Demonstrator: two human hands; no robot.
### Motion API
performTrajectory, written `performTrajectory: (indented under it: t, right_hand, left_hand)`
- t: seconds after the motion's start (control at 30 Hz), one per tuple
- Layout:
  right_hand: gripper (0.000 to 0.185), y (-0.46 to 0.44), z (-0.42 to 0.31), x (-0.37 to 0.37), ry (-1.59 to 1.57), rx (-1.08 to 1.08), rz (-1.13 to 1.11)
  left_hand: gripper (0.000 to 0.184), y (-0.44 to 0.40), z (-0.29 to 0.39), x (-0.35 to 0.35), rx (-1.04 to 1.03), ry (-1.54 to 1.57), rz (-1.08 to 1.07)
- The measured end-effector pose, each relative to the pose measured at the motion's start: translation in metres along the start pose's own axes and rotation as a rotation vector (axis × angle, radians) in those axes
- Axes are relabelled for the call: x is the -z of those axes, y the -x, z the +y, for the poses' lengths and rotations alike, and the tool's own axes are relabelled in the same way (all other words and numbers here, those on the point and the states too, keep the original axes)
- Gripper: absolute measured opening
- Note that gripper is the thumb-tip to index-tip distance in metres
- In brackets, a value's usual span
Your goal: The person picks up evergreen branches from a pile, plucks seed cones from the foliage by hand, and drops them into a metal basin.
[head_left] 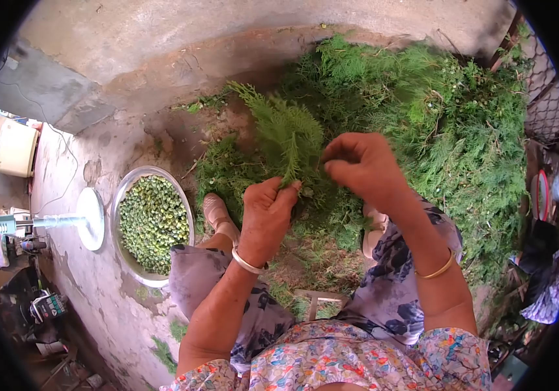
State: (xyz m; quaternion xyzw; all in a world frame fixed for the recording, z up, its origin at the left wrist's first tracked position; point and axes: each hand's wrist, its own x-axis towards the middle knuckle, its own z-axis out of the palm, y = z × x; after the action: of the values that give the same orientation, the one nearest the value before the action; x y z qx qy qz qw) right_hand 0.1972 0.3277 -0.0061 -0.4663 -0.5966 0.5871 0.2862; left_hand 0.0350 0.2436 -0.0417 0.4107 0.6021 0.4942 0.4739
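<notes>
- Left hand (271,212) is pinching the stem end of a leafy sprig (291,133) between thumb and fingers; the fronds are fanning up and away.
- Right hand (367,166) is hovering just beside the fronds, fingers curling, apart from the left hand; can't tell if it's gripping a small bit.
- Sprig is sitting up front between the knees, over loose greenery.
- Progress, my read: partway. Metal basin (155,283) on the left is holding a thick layer of small round green pieces (152,225), looking well filled, so a good share is done.
- Left to do, my guess: a lot. Big branch pile (462,130) is spreading from ahead round to the right, with small round bits showing among the leaves.
- Smaller green heap (227,163) is lying between basin and hands; can't tell if it's stripped or waiting.
- Loose scraps (162,352) are lying on the concrete floor (84,280), near the person's left side.
- Stand fan (2,225) is standing beyond the basin; its panel is showing tiny marks, not readable.
- Dark device (49,306) at far left is carrying a printed label, too small to read.
- No brand is reading clearly anywhere.
</notes>
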Motion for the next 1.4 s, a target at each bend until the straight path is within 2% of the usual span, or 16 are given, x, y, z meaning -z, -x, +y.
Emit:
performTrajectory:
  t: [0.03,0.17,0.23,0.57,0.63,0.8,0.87,0.97,1.03,1.07,1.13,1.2,1.27,1.33,1.37,1.4]
  right_hand:
    - [0.013,-0.001,0.003,-0.003,0.12,0.128,-0.012]
    - [0.015,0.002,-0.003,-0.004,0.25,0.221,-0.077]
    - [0.015,0.004,0.002,-0.011,0.385,0.293,0.099]
    - [0.02,0.006,0.005,-0.012,0.555,0.174,-0.139]
    - [0.016,0.007,0.006,-0.017,0.304,0.291,-0.074]
    - [0.018,0.007,0.007,-0.019,0.309,0.372,-0.012]
    - [0.019,0.008,0.007,-0.019,0.323,0.35,0.016]
    - [0.015,0.001,0.003,-0.009,0.146,0.436,0.171]
    - [0.009,-0.005,-0.017,0.018,-0.388,0.009,0.299]
    - [0.009,-0.003,-0.021,0.021,-0.387,0.01,0.298]
    - [0.009,0.0,-0.026,0.024,-0.749,-0.054,0.216]
    - [0.01,0.003,-0.024,0.022,-0.752,-0.106,0.121]
    - [0.013,0.006,-0.021,0.019,-0.749,-0.16,0.021]
    - [0.012,0.01,-0.015,0.014,-0.297,-0.033,-0.122]
    - [0.012,0.012,-0.013,0.009,-0.299,-0.034,-0.124]
    - [0.013,0.014,-0.011,0.001,-0.029,0.118,-0.156]
  left_hand:
    - [0.03,0.0,0.003,-0.001,0.0,0.009,-0.006]
    - [0.025,-0.001,-0.001,-0.002,-0.067,-0.005,-0.014]
    - [0.024,-0.001,0.003,0.0,-0.079,-0.09,-0.013]
    - [0.019,0.001,0.009,0.002,-0.084,-0.192,-0.058]
    - [0.018,-0.001,0.009,0.002,-0.065,-0.147,-0.058]
    - [0.016,-0.001,0.002,0.003,-0.048,-0.186,-0.063]
    - [0.018,-0.002,0.004,-0.001,-0.048,-0.038,-0.076]
    - [0.017,-0.006,0.002,0.002,-0.145,-0.149,-0.066]
    - [0.017,0.0,0.002,0.002,-0.085,-0.084,-0.064]
    - [0.016,0.003,0.003,0.001,-0.026,-0.022,-0.066]
    - [0.013,0.004,0.01,-0.001,-0.043,0.021,-0.052]
    - [0.015,0.005,0.014,-0.001,-0.053,0.066,-0.036]
    - [0.016,0.001,0.016,0.006,0.079,0.02,-0.073]
    - [0.016,-0.002,0.005,0.005,0.093,0.044,-0.049]
    - [0.016,-0.003,0.002,0.004,0.105,0.067,-0.029]
    - [0.016,-0.003,0.001,0.004,0.106,0.066,-0.027]
